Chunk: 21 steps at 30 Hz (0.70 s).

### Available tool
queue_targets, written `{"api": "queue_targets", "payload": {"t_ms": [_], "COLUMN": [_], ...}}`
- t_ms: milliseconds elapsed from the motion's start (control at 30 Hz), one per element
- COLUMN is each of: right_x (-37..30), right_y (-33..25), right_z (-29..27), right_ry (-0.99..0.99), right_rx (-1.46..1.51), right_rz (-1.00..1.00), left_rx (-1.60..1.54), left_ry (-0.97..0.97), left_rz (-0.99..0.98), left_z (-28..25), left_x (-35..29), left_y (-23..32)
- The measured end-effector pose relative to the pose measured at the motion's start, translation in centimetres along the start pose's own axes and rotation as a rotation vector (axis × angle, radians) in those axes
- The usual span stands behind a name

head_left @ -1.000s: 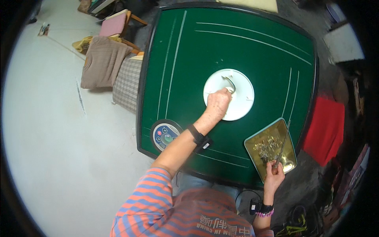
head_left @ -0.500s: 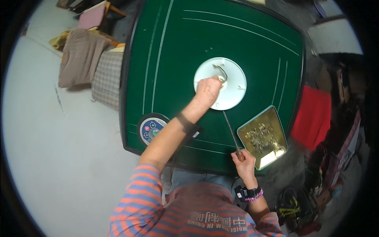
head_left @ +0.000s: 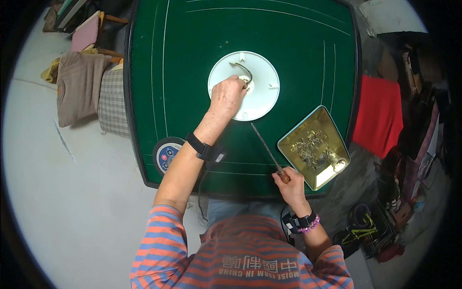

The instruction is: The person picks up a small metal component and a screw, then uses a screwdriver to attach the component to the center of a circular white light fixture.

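Note:
A round white plastic disc (head_left: 263,102) with small posts near its rim lies on the green table. A dark curved cable (head_left: 249,71) rises from its middle. My left hand (head_left: 228,98) reaches over the disc with its fingers closed at the centre, beside the cable's base; what they hold is hidden. In my right hand (head_left: 292,186), near the front edge, is a screwdriver (head_left: 267,150) with a wooden handle. Its long shaft points up and left, the tip just short of the disc's near rim. A gold-coloured metal tray (head_left: 319,117) right of the screwdriver holds several small screws (head_left: 312,147).
A round blue control panel (head_left: 163,156) is set in the table's front left. A red cloth (head_left: 378,115) hangs past the right edge. Left of the table are cushioned seats (head_left: 79,89); boxes and tools (head_left: 370,231) crowd the floor at right.
The whole view has shifted, so the table sits farther left and up. My left fingers stay at the disc's centre. My right hand still grips the screwdriver beside the tray.

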State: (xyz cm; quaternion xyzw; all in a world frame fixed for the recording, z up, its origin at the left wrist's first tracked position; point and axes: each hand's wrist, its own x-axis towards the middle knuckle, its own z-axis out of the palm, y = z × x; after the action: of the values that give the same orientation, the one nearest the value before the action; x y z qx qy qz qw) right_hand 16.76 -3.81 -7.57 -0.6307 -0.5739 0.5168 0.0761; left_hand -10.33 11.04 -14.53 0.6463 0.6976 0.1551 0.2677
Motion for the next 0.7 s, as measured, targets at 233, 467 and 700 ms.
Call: {"api": "queue_targets", "payload": {"t_ms": [233,467,700], "right_x": [0.2,0.2,0.9], "right_y": [0.1,0.5,2.8], "right_z": [-0.3,-0.2,2.5], "right_ry": [0.000,0.019,0.017], "right_rx": [0.015,-0.123,-0.268], "right_rz": [-0.010,-0.100,-0.246], "left_rx": [0.132,0.187,0.261], "left_ry": [0.088,0.100,0.039], "left_rz": [0.122,0.175,0.071], "left_z": [1.4,2.1,1.9], "left_x": [-0.6,-0.5,0.6], "left_y": [-0.5,-0.3,0.2]}}
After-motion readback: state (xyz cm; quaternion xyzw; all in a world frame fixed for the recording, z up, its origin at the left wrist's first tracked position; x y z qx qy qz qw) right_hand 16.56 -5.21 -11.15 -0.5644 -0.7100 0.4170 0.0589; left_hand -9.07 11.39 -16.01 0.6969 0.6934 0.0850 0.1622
